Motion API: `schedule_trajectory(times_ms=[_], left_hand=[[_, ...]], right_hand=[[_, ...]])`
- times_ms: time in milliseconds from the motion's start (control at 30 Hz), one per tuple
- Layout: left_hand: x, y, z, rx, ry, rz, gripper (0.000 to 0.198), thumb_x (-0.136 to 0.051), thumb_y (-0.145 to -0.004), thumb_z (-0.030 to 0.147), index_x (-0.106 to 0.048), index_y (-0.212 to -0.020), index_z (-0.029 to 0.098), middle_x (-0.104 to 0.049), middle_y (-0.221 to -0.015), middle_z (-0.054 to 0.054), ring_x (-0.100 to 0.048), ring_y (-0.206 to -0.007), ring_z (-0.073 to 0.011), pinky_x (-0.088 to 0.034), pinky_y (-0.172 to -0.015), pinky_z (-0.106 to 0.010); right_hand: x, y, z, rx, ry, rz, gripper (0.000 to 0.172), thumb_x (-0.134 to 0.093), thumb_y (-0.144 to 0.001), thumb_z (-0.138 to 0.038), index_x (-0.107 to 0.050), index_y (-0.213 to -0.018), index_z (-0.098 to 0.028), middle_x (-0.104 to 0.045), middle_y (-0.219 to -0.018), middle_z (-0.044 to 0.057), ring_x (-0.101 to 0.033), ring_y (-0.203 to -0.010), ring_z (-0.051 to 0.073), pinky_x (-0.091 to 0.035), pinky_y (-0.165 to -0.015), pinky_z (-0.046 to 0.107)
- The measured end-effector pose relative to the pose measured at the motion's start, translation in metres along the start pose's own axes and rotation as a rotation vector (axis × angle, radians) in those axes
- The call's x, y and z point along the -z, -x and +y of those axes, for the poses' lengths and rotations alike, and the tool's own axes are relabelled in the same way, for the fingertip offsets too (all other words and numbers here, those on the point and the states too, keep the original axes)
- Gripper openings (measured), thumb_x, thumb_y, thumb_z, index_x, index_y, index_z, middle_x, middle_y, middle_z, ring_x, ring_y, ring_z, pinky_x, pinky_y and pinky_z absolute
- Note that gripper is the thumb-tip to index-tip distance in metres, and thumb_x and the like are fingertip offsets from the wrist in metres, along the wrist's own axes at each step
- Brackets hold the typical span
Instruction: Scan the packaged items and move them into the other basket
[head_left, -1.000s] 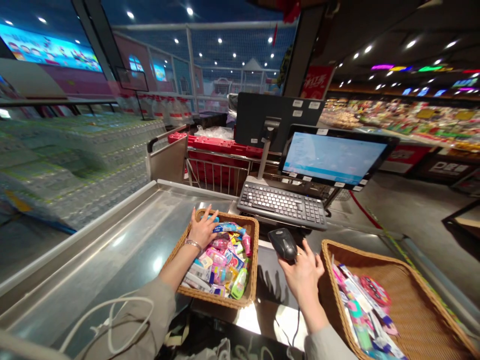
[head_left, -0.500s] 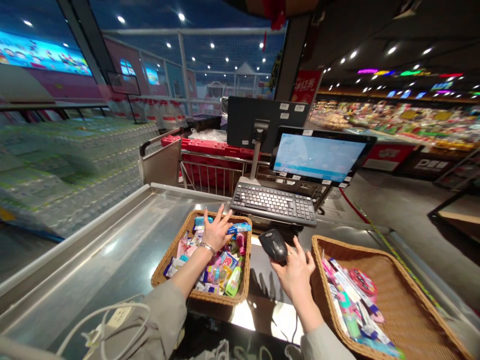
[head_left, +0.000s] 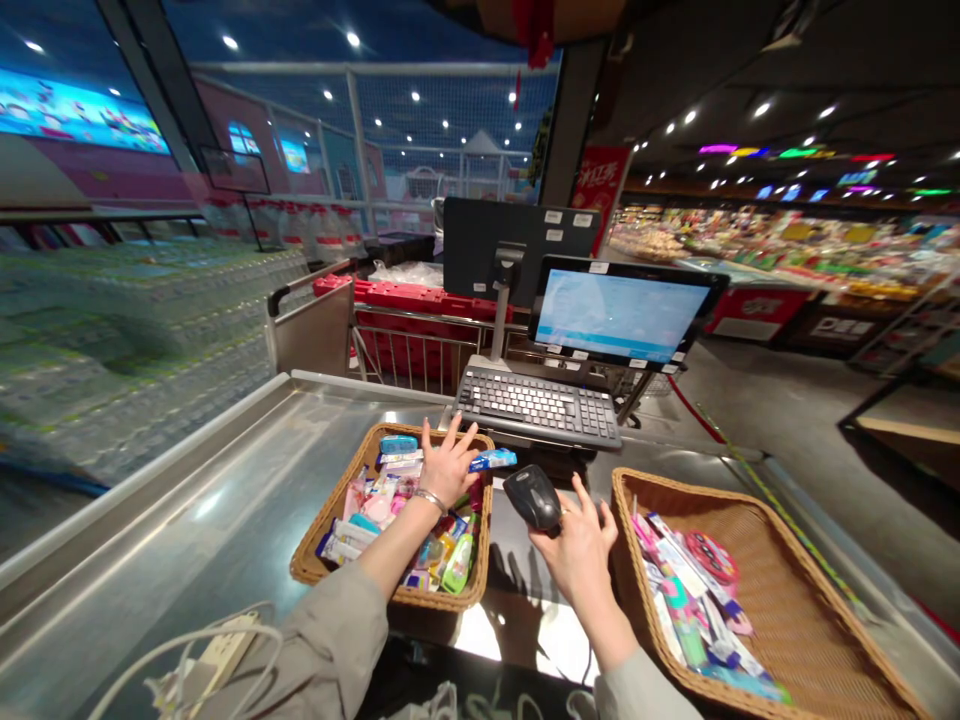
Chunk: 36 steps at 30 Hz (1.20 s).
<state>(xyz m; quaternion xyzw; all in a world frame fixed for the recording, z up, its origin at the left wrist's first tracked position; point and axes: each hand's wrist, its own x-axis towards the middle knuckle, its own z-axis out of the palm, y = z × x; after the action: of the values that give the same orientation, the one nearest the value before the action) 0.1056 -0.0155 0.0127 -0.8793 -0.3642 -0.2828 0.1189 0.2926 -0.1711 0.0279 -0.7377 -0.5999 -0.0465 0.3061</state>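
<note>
Packet point(head_left: 493, 460) and barcode scanner point(head_left: 532, 498), seen from above at a checkout counter point(head_left: 225, 510). The packet, slim and blue, projects from the thumb side of the left hand point(head_left: 448, 472), over the right rim of the left wicker basket point(head_left: 300, 568). It appears pinched there, though the contact itself is hidden; the other left fingers are spread wide. Its long axis runs nearly left to right, the free end pointing toward the right hand point(head_left: 581, 550).

That hand grips the black scanner between thumb and fingers, some fingertips raised clear. The scanner's head slants forward and left, so that it lies just beside the packet's free end, slightly nearer the wearer, with a narrow gap apparent between them. The left hand is the nearer to the packet. Beyond both hands lies the keyboard point(head_left: 536, 405); right of the right hand stands a second wicker basket point(head_left: 810, 600), part-filled with small packaged goods point(head_left: 694, 600).
</note>
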Motion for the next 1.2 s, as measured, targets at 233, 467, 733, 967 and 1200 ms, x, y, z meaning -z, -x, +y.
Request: schedule_trajectory(times_ms=[233,467,733,967,1200], left_hand=[[0.002,-0.004,0.005,0.000,0.023,-0.001,0.024,-0.069,-0.075,0.029,-0.069,-0.099,0.027,-0.051,-0.142,-0.005,-0.031,-0.140,-0.0358,0.009,-0.109,-0.073],[0.000,-0.007,0.009,-0.001,0.027,-0.003,0.023,-0.069,-0.076,0.029,-0.069,-0.099,0.027,-0.051,-0.142,-0.004,-0.030,-0.141,-0.0357,0.008,-0.109,-0.075],[0.001,-0.011,0.014,-0.020,0.035,0.004,0.023,-0.070,-0.075,0.027,-0.069,-0.098,0.027,-0.051,-0.141,-0.005,-0.031,-0.140,-0.0355,0.008,-0.109,-0.074],[-0.002,-0.017,0.022,-0.066,0.048,-0.013,0.031,-0.070,-0.075,0.026,-0.067,-0.106,0.030,-0.051,-0.142,-0.004,-0.030,-0.141,-0.0344,0.009,-0.108,-0.074],[-0.007,-0.026,0.036,-0.139,0.073,-0.035,0.035,-0.071,-0.075,0.029,-0.066,-0.110,0.033,-0.051,-0.142,-0.003,-0.027,-0.142,-0.0346,0.009,-0.108,-0.074]], right_hand=[[0.002,0.000,0.003,0.027,0.027,-0.017,0.018,-0.057,-0.076,-0.027,-0.068,-0.089,-0.025,-0.069,-0.111,0.004,-0.038,-0.134,0.029,-0.015,-0.106,0.055],[0.006,0.002,0.005,0.023,0.008,-0.013,0.018,-0.057,-0.075,-0.027,-0.068,-0.089,-0.025,-0.070,-0.110,0.005,-0.040,-0.132,0.029,-0.015,-0.106,0.054],[0.010,0.004,0.011,-0.012,0.006,0.007,0.019,-0.057,-0.075,-0.028,-0.069,-0.090,-0.025,-0.070,-0.111,0.003,-0.040,-0.132,0.028,-0.013,-0.107,0.054],[0.014,0.004,0.028,-0.073,0.041,0.105,0.022,-0.055,-0.077,-0.034,-0.069,-0.090,-0.023,-0.069,-0.112,0.006,-0.041,-0.130,0.029,-0.013,-0.107,0.053],[0.025,0.007,0.041,-0.147,0.090,0.174,0.025,-0.053,-0.078,-0.037,-0.070,-0.086,-0.022,-0.070,-0.108,0.009,-0.044,-0.126,0.031,-0.017,-0.106,0.051]])
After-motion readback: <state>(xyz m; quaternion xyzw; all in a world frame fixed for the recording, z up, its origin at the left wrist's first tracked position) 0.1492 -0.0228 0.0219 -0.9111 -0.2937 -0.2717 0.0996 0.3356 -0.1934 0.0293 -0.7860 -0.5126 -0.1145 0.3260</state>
